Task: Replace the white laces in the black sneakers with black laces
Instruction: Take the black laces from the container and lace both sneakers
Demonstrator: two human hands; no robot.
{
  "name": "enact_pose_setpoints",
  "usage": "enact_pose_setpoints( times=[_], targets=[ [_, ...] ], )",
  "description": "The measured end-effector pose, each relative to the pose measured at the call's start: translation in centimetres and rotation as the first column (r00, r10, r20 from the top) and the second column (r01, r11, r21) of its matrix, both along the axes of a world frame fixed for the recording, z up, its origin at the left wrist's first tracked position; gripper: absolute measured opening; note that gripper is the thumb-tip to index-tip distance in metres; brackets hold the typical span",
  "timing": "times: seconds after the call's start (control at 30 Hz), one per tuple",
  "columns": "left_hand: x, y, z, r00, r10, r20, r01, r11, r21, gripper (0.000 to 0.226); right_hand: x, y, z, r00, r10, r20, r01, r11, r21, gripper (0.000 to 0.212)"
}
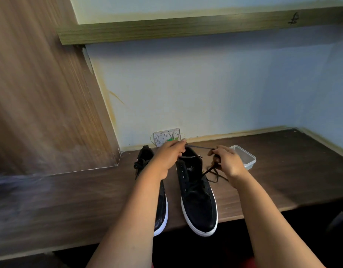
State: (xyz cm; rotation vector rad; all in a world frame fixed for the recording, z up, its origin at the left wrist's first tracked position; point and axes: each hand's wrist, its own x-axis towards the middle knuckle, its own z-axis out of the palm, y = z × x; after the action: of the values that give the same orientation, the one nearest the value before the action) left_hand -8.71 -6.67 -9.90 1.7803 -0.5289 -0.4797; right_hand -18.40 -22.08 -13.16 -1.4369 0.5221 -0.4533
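Currently left hand (167, 155) and right hand (226, 161) each pinch the black lace (199, 147), stretched between them above the right sneaker (195, 196). Left sneaker (161, 206) just beside it. Clear plastic container (246, 157) behind the right hand, contents unclear.

Two bare forearms, hands (167, 155) ringless, sleeveless

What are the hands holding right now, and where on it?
Both hold the black lace of the right sneaker: the left hand pinches one end above the collar, the right hand the other side.
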Motion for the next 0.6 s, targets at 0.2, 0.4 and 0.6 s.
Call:
enact_pose_setpoints(
  times=[0.2,0.4,0.6],
  targets=[
    [-0.7,0.7,-0.8,0.973,-0.147,0.179,0.101,0.964,0.247,0.034,0.2,1.0,-0.3,0.983,0.088,-0.161,-0.157,0.854,-0.495,0.043],
    [-1.9,-0.2,-1.2,0.950,-0.178,0.256,0.096,0.948,0.304,0.023,0.6,2.3,-0.4,0.938,0.347,0.008,-0.324,0.884,-0.338,0.017],
    [-1.0,0.3,-1.7,0.965,-0.169,0.202,0.108,0.953,0.283,0.033,-0.3,-0.3,-1.6,0.954,0.271,-0.128,-0.300,0.870,-0.391,0.010]
  ],
)
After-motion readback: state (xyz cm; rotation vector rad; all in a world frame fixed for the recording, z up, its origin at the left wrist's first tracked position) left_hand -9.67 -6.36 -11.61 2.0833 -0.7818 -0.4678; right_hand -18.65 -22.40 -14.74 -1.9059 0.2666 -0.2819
